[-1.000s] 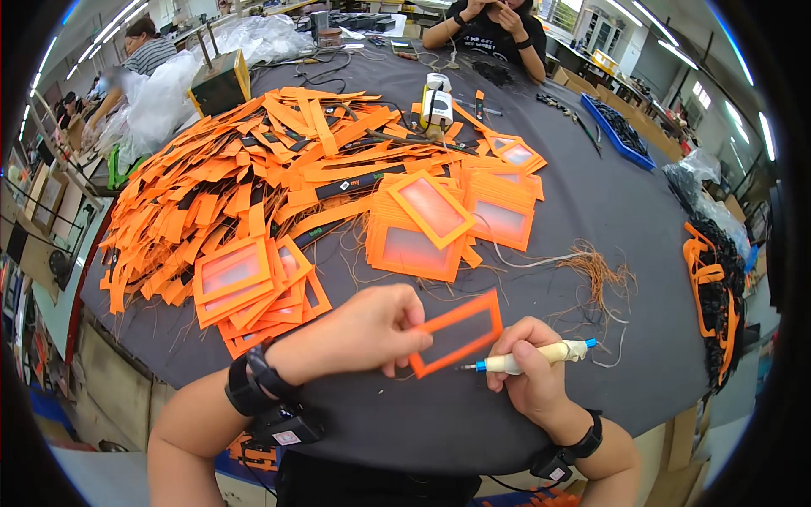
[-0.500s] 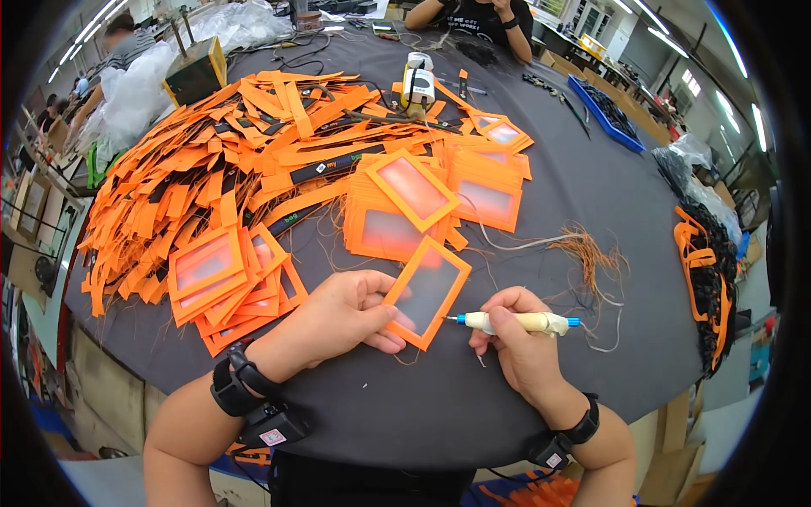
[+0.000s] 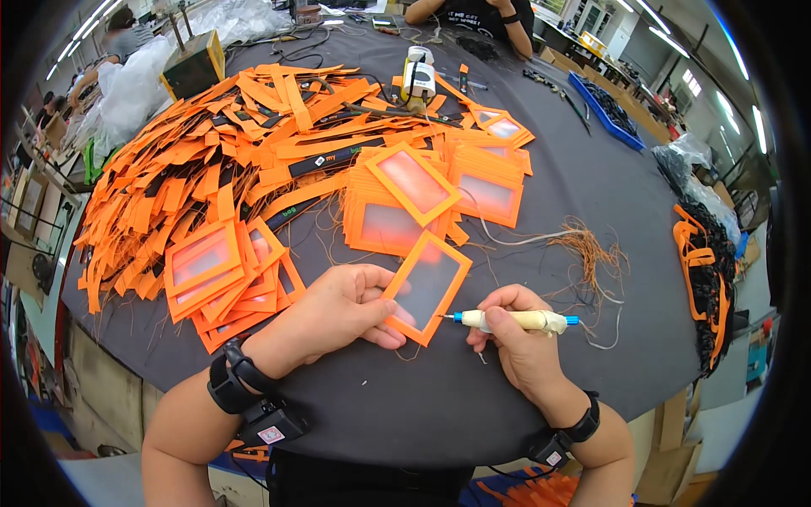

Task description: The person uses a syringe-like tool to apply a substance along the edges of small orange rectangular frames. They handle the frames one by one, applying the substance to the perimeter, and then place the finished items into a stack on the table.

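Observation:
My left hand point(image 3: 355, 311) pinches the left edge of an orange-framed clear window pouch point(image 3: 425, 287), tilted above the dark cloth. My right hand point(image 3: 519, 338) grips a pen-shaped tool point(image 3: 519, 320) with a cream wrapped barrel and blue ends. Its thin metal tip is at the pouch's lower right edge; whether it touches cannot be told. A loose thread hangs below the pouch's bottom corner. Just beyond lies a stack of similar pouches point(image 3: 389, 230), one point(image 3: 412, 183) lying askew on top. More pouches point(image 3: 203, 264) are fanned out left of my left hand.
A large heap of orange and black straps point(image 3: 169, 194) covers the left of the table. Orange thread ends point(image 3: 587, 253) and a pale cord lie to the right. Farther back are a white device point(image 3: 418, 80), a blue tray point(image 3: 606, 112) and another person's arm point(image 3: 519, 38).
The pouch and the tool tip have shifted very slightly. Both hands keep the same hold, and the view has moved a little.

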Available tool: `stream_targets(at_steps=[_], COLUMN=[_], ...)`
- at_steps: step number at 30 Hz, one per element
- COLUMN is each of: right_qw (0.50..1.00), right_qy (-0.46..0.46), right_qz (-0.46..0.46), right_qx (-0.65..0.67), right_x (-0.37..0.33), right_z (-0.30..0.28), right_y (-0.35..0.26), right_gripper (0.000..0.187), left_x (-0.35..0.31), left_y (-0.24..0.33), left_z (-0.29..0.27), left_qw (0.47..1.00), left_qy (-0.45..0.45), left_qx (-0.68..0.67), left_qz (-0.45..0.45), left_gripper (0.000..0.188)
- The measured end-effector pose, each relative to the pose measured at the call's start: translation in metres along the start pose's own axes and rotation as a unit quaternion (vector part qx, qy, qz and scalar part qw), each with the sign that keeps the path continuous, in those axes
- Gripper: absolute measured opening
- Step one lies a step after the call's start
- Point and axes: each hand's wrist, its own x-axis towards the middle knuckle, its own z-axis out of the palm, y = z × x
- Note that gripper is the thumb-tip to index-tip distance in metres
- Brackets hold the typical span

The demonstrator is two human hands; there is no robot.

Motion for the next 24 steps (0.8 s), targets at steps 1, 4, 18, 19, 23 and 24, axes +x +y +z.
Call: stream_targets(at_steps=[1,4,18,19,23,24], right_qw=[1.0,1.0,1.0,1.0,1.0,1.0], right_qy=[0.0,0.002,0.005,0.006,0.007,0.006], right_qz=[0.001,0.001,-0.005,-0.004,0.0,0.0], right_qx=[-0.001,-0.015,-0.023,-0.021,-0.017,-0.017], right_x=[-0.0001,0.0,0.0003,0.0003,0.0002,0.0002], right_z=[0.0002,0.001,0.0015,0.0014,0.0011,0.0013], right_y=[-0.0002,-0.0005,-0.0004,-0.0005,-0.0007,-0.0009], right_gripper=[0.013,0.013,0.01,0.01,0.01,0.01], left_x=[0.0002,0.0007,0.0,0.0,0.001,0.0009], left_y=[-0.0002,-0.0006,0.0016,0.0013,-0.0001,-0.0002], left_z=[-0.0002,-0.0007,0.0,-0.0002,-0.001,-0.0012], left_qw=[1.0,1.0,1.0,1.0,1.0,1.0], left_qy=[0.0,0.001,0.005,0.004,0.001,0.001], left_qx=[0.0,-0.004,-0.014,-0.015,-0.02,-0.021], left_qz=[0.0,-0.002,-0.009,-0.008,-0.006,-0.006], left_gripper=[0.032,0.032,0.032,0.032,0.032,0.032])
